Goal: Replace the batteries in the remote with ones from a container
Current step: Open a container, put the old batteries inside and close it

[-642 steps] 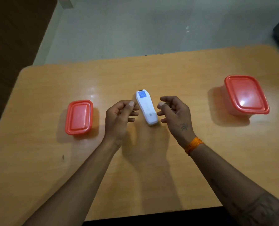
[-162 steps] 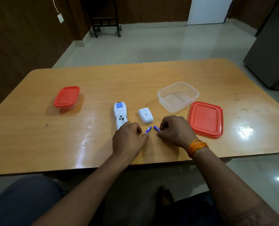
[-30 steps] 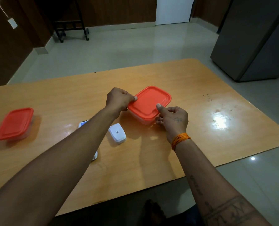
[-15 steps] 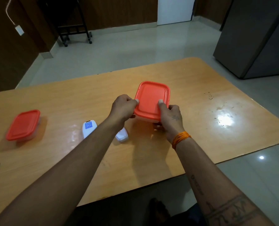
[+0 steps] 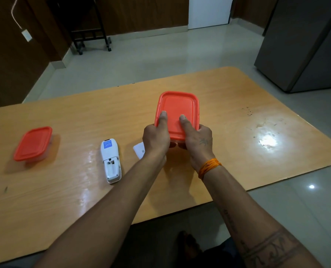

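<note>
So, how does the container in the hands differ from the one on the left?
The held container looks larger and is gripped by both the left hand and the right hand. The left container looks smaller and sits untouched on the table. Both have closed orange-red lids.

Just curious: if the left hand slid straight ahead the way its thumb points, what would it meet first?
Only the red lid the left hand already presses; beyond it, bare table as far as visible.
</note>
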### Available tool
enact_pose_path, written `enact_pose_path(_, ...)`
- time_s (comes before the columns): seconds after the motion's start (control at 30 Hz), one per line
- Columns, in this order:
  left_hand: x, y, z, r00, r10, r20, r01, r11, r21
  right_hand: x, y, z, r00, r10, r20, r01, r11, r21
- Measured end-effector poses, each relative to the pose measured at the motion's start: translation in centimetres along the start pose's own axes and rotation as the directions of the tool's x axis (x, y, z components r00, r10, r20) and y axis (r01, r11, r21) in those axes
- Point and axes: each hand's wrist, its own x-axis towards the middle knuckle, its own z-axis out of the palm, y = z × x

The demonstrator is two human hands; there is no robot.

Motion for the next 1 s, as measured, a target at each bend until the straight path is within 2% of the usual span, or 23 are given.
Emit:
enact_pose_path(0.17, -0.3, -0.5, -1.1, 0.999, 0.031, 0.016, -0.032, 0.999, 0.04, 0.4, -0.2, -0.2, 0.99, 0.098, 0.098, -0.1, 0.995, 0.012)
enact_pose_path(0.27, -0.8, -1.1, -1.7, 0.989, 0.051, 0.141, -0.062, 0.995, 0.077, 1.4, -0.7, -0.8, 0.995, 0.101, 0.001, -0.101, 0.993, -0.054)
enact_pose_path(0.33, -0.8, -0.9, -2.0, 0.98, 0.011, 0.196, -0.026, 0.997, 0.071, 1.8, -0.8, -1.1, 0.997, 0.048, -0.051, -0.055, 0.989, -0.14)
enact_pose_path(0.4, -0.4, 0.0, -2.2, 0.978, -0.047, 0.202, 0.04, 0.998, 0.038, 1.5, -0.7, -1.0, 0.999, -0.019, -0.031, 0.012, 0.977, -0.211)
enact_pose_path(0.5, 0.2, 1.6, -2.6, 0.979, -0.087, 0.186, 0.094, 0.995, -0.03, 0.9, -0.5, -0.3, 1.0, -0.009, 0.023, 0.014, 0.978, -0.21)
enact_pose_path(0.73, -0.2, 1.2, -3.2, 0.99, -0.042, 0.133, 0.038, 0.999, 0.03, 0.9, -0.4, 0.1, 0.997, 0.025, 0.072, -0.01, 0.979, -0.202)
enact_pose_path(0.87, -0.2, 0.7, -3.5, 0.995, 0.007, 0.1, -0.019, 0.993, 0.119, 0.6, -0.4, 0.0, 0.996, 0.045, 0.081, -0.027, 0.978, -0.208)
enact_pose_path(1.0, 0.2, 0.3, -4.0, 0.988, 0.059, 0.144, -0.086, 0.978, 0.191, 0.9, -1.2, -0.3, 0.996, 0.041, 0.077, -0.027, 0.983, -0.181)
